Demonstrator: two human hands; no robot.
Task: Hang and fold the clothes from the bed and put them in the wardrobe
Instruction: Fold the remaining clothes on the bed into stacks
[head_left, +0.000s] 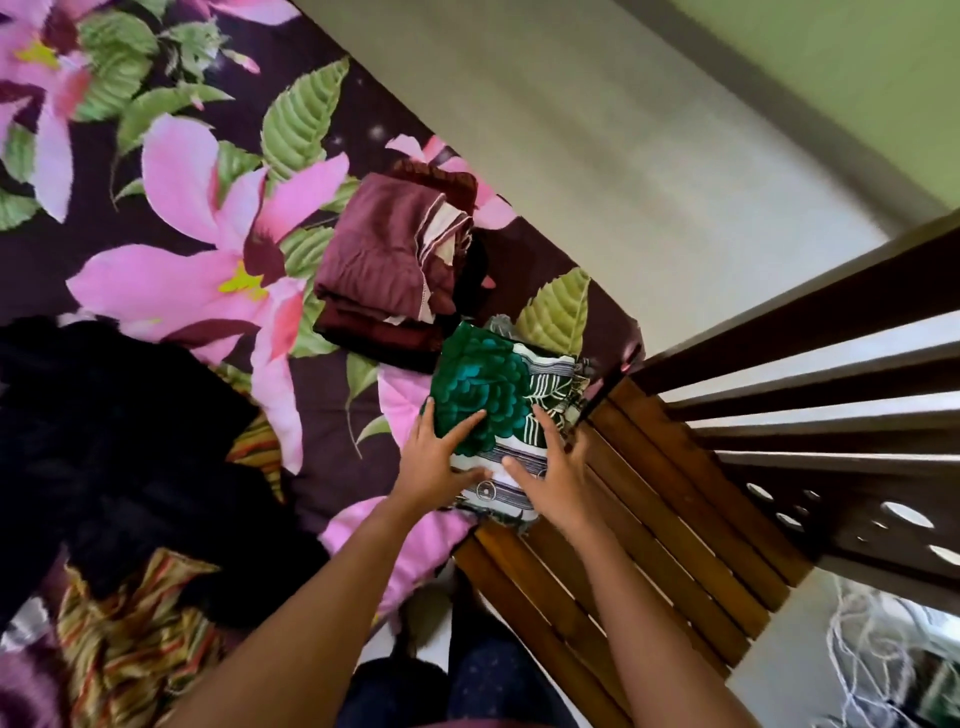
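Pressing down with spread, straight fingers, left hand (441, 457) and right hand (553, 480) flatten the folded green cloth (488, 384) on the bed (197, 208) corner, likely setting its creases. A maroon stack (384, 260) sits at eleven o'clock, and a black heap (104, 441) at nine looks unfolded. I can read no writing.

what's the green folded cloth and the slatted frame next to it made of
Green folded cloth: looks like thin printed woven fabric, matte; fringe shows at its edge. Slatted frame: likely varnished wood; brown grain streaks, slight sheen.
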